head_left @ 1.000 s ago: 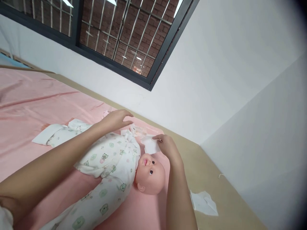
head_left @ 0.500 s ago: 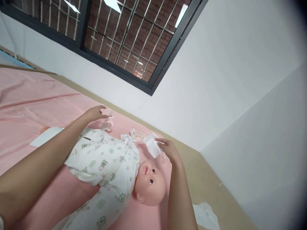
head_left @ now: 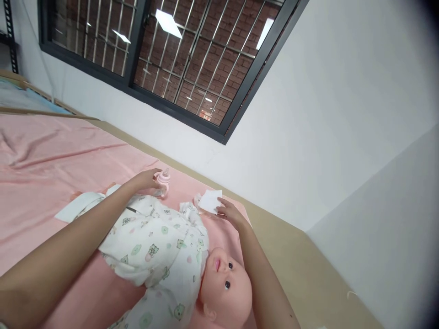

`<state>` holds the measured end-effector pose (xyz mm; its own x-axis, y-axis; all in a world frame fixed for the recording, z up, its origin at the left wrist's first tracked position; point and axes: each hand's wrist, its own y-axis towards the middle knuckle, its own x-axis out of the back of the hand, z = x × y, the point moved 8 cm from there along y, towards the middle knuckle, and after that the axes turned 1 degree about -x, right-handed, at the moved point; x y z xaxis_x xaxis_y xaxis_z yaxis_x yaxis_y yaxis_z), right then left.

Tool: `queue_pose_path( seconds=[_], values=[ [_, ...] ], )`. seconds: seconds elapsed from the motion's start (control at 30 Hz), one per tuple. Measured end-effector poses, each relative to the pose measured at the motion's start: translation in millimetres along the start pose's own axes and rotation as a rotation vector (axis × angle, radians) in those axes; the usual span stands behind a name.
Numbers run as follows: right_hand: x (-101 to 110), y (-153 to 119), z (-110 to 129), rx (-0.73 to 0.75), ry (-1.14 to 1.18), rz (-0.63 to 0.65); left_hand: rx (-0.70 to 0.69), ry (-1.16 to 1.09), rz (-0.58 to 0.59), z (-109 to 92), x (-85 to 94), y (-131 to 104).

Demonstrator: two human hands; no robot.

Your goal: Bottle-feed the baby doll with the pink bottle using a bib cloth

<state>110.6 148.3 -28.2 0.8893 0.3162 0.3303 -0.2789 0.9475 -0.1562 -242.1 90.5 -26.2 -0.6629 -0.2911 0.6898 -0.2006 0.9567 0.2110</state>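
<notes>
A pink baby bottle (head_left: 165, 178) with a clear teat stands beyond the doll, and my left hand (head_left: 147, 179) is closed around its side. To the right, my right hand (head_left: 230, 213) pinches the edge of a white tissue (head_left: 210, 201) near the far edge of the pink sheet. The baby doll (head_left: 228, 292) lies on its back between my forearms, its head toward the lower right. It wears a white suit (head_left: 161, 237) printed with green bears. Part of a packet under the tissue is mostly hidden.
The doll lies on a pink sheet (head_left: 68, 151) over a tan surface (head_left: 274, 246). A white cloth (head_left: 82, 205) lies by the doll's legs. White walls and a barred, dark-framed window (head_left: 178, 59) rise behind.
My left hand has closed on the bottle, which it was only reaching at before. The tissue in my right hand has shifted left over the packet. The view has tilted.
</notes>
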Motion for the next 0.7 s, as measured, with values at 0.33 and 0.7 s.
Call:
queue_pose_path(
  seconds=[0.33,0.7],
  values=[
    [34,-10,-15,0.047,0.086,-0.099,-0.052,-0.018,0.063,2,-10.4,4],
    [103,-68,-44,0.226,-0.482,-0.763,-0.031,-0.07,0.086,-1,-11.1,-2]
  ],
)
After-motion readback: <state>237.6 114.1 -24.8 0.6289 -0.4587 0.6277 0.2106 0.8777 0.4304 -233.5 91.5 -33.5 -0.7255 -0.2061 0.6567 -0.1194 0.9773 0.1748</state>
